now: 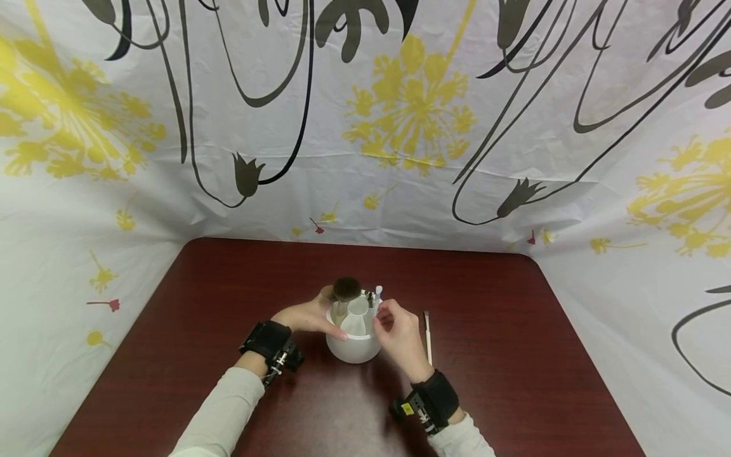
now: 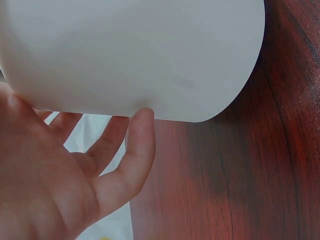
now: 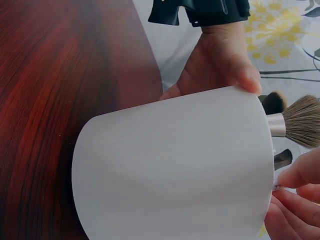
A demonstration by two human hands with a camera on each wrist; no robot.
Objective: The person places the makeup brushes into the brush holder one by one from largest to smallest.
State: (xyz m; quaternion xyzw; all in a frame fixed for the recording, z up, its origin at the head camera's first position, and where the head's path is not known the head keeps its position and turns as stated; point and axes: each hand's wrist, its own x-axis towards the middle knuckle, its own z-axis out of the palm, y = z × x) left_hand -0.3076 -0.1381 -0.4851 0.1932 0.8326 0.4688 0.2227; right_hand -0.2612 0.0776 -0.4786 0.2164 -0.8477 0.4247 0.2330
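A white round brush holder (image 1: 354,349) with inner dividers stands on the table. My left hand (image 1: 311,315) grips its left side, thumb over the rim; in the left wrist view the fingers curve against the smooth wall. Inside the holder are a large dark makeup brush (image 1: 346,289), a brush with a silver ferrule (image 3: 277,125) and a smaller dark-tipped brush (image 3: 283,158). At the right rim my right hand (image 1: 398,330) pinches a slim pale stick (image 1: 377,293) with a whitish tip. Its lower part is hidden, so its exact kind is unclear.
A thin brush with a white handle (image 1: 428,339) lies on the dark red wooden table (image 1: 502,355), right of my right hand. Behind the table hangs a white cloth (image 1: 320,127) with yellow and grey flower prints.
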